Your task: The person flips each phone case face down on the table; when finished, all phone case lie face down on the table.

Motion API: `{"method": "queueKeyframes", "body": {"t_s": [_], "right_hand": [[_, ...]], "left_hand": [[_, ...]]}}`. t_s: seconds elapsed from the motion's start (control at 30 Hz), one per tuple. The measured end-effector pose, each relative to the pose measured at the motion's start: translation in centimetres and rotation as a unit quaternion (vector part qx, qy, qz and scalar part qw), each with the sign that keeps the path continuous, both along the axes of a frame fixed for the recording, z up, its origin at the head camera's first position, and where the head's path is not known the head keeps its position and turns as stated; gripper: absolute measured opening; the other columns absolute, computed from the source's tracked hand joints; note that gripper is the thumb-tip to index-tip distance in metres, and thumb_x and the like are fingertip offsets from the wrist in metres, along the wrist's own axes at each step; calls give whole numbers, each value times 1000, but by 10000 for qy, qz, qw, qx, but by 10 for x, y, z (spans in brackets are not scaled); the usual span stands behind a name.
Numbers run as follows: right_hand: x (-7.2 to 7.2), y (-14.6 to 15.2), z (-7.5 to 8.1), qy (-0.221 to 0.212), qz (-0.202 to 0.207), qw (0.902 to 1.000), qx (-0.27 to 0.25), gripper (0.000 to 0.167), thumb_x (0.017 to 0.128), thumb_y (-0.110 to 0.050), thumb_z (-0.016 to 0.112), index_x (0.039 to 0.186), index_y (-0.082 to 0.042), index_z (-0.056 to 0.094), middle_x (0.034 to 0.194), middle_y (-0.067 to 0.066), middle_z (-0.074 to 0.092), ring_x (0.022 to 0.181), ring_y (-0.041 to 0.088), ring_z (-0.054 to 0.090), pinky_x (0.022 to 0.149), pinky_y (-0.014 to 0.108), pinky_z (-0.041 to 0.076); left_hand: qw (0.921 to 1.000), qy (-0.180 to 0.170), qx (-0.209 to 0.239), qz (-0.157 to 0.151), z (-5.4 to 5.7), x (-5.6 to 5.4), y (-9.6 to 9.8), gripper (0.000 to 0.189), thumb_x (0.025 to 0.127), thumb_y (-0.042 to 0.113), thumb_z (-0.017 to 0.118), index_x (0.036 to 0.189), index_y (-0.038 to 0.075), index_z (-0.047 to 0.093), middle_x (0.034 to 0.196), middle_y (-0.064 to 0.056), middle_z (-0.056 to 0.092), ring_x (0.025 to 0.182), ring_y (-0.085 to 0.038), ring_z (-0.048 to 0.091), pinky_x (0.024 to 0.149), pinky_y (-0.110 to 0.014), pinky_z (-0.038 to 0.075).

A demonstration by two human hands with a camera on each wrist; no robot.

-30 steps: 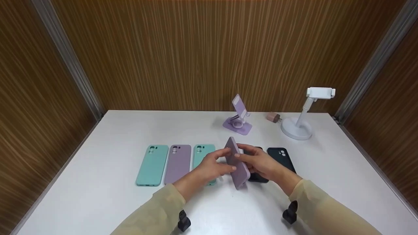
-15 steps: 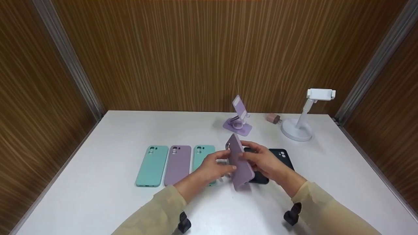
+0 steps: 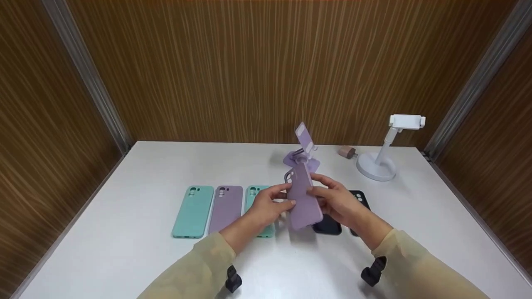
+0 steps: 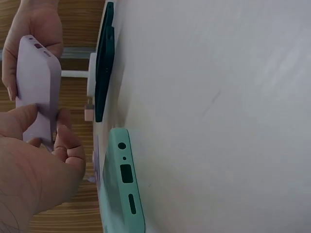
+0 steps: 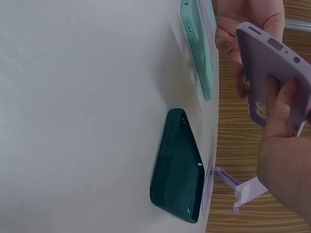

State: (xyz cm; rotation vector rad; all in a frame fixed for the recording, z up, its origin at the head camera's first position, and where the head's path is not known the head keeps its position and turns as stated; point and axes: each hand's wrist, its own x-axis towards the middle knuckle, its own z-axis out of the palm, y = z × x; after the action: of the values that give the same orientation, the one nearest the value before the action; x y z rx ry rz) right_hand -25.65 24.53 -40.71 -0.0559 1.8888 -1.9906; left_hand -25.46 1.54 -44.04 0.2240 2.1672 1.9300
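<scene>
A lilac phone case (image 3: 302, 207) stands tilted above the table between both hands. My left hand (image 3: 266, 206) pinches its left edge, thumb on the back in the left wrist view. On the other edge, my right hand (image 3: 338, 204) holds it; the right wrist view shows fingers reaching into the hollow inner side of the lilac case (image 5: 267, 60). Below the right hand lies a dark green phone case (image 5: 177, 170), hollow side up. A second dark case (image 3: 360, 197), partly behind the right wrist, shows camera holes. Beside the left hand is a mint case (image 3: 266, 231), partly covered by it.
Farther left lie another mint case (image 3: 193, 211) and another lilac case (image 3: 226, 207), side by side. At the back stand a purple folding phone stand (image 3: 305, 139) and a white phone stand (image 3: 376, 166), with a pink charger plug (image 3: 346, 152) between them. Wood-grain panels surround the white table.
Both hands have lifted the lilac case a little and turned it, so more of its back faces the head camera. Its camera cutout now shows at the upper left.
</scene>
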Motion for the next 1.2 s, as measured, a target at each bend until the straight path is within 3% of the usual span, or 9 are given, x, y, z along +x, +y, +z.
{"method": "queueKeyframes", "body": {"t_s": [0.17,0.33,0.53,0.7,0.9,1.2], "right_hand": [[0,-1,-4,120,-78,9994,300,62,105,-15,63,162,-12,40,152,23,54,123,36,66,103,50,54],[-1,-4,-11,428,-172,9944,953,58,104,-15,65,158,-6,46,143,22,58,113,33,67,98,49,58],[-2,-6,-18,877,-191,9810,1719,55,103,-17,70,153,-3,53,131,19,66,108,28,67,95,44,59],[-2,-8,-21,1174,-191,9662,2287,65,100,-16,75,158,-7,46,114,13,70,97,24,67,87,37,59],[-4,-8,-25,1520,-77,9530,2620,70,98,-15,77,158,-4,44,111,13,70,89,21,69,79,36,59],[-5,-7,-28,1531,-3,9474,2810,69,99,-16,77,159,-4,44,112,11,69,91,21,67,84,34,58]], "left_hand": [[9995,193,-137,197,1,-5,-6,49,97,9,78,144,17,67,123,-9,66,98,-20,64,82,-35,57],[9993,182,-238,229,-2,-8,-10,52,96,7,78,146,16,66,118,-8,64,93,-18,66,80,-31,57],[9992,143,-311,209,-8,-9,-11,54,96,7,78,147,16,64,118,-9,64,89,-17,68,84,-37,60],[9985,164,-480,218,-11,-9,-11,54,96,6,79,147,13,64,115,-9,65,90,-18,69,82,-34,60],[9978,153,-563,301,-15,-11,-10,58,94,2,78,149,11,62,112,-9,65,96,-19,67,82,-30,59],[9975,261,-602,268,-16,-12,-10,59,92,1,78,149,8,60,108,-10,64,89,-17,67,81,-29,59]]}}
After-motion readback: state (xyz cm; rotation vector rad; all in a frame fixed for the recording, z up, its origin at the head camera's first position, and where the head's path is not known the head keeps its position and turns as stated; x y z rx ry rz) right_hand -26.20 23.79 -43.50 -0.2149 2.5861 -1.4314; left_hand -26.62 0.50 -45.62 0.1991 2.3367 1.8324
